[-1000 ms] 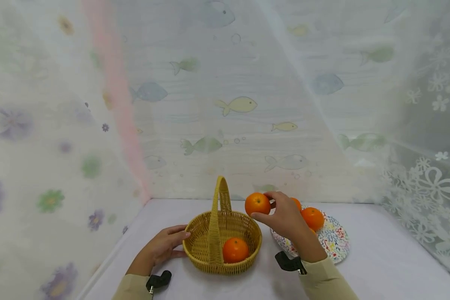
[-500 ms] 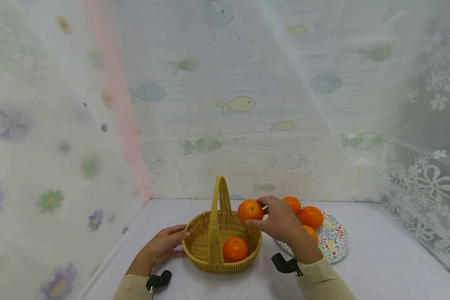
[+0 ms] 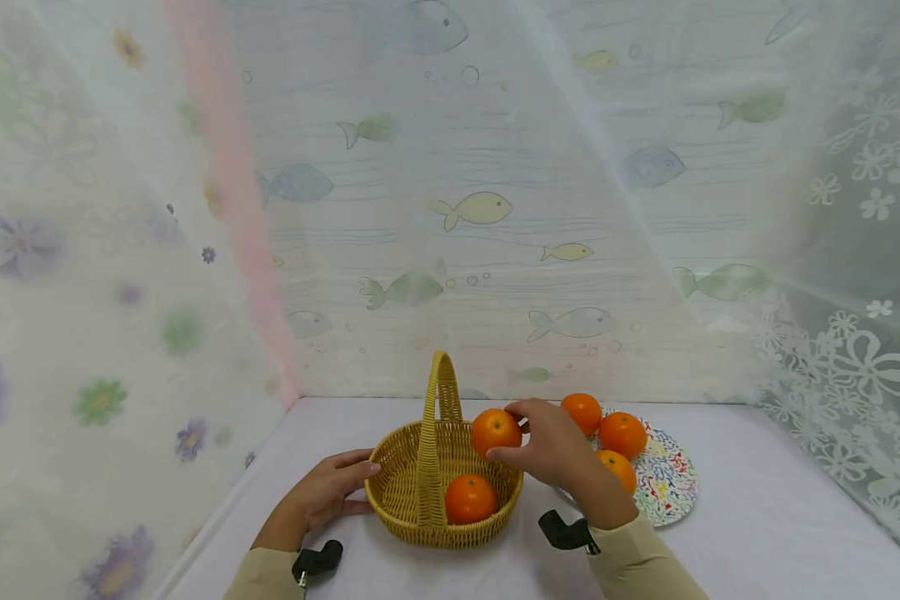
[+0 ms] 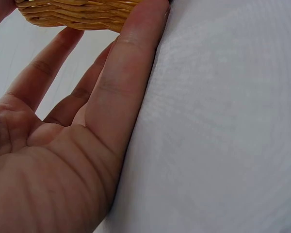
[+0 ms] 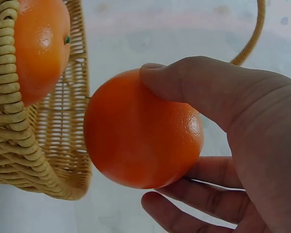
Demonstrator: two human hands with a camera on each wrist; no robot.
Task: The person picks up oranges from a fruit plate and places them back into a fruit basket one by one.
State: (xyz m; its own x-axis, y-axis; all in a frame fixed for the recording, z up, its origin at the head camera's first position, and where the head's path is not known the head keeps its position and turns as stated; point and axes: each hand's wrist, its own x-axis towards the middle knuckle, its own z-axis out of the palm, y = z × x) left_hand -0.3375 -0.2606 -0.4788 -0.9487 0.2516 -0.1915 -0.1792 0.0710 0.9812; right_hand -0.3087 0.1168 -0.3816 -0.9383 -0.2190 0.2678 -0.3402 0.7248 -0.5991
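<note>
My right hand [image 3: 551, 446] grips an orange [image 3: 496, 432], thumb on one side and fingers on the other. That orange is over the right rim of a yellow wicker basket [image 3: 397, 467] with a tall arched handle. In the right wrist view the held orange [image 5: 140, 131] is just outside the woven wall [image 5: 19, 141]. A second orange [image 3: 471, 499] lies inside the basket, right of the handle. My left hand [image 3: 328, 492] rests against the basket's left side with fingers fairly straight. In the left wrist view, its little-finger edge [image 4: 121, 92] lies along the white tabletop, fingertips at the wicker.
A round plate [image 3: 671, 479] with a multicoloured pattern stands right of the basket, bearing several oranges [image 3: 622, 435]. The right forearm partly covers it. White cloth covers the table [image 3: 765, 500]. Sheer curtains [image 3: 495, 250] printed with fish and flowers hang behind and at both sides.
My right hand has carried the held orange left and down, from beside the basket to over its right rim. More of the plate's oranges now show. The left hand and basket have stayed put.
</note>
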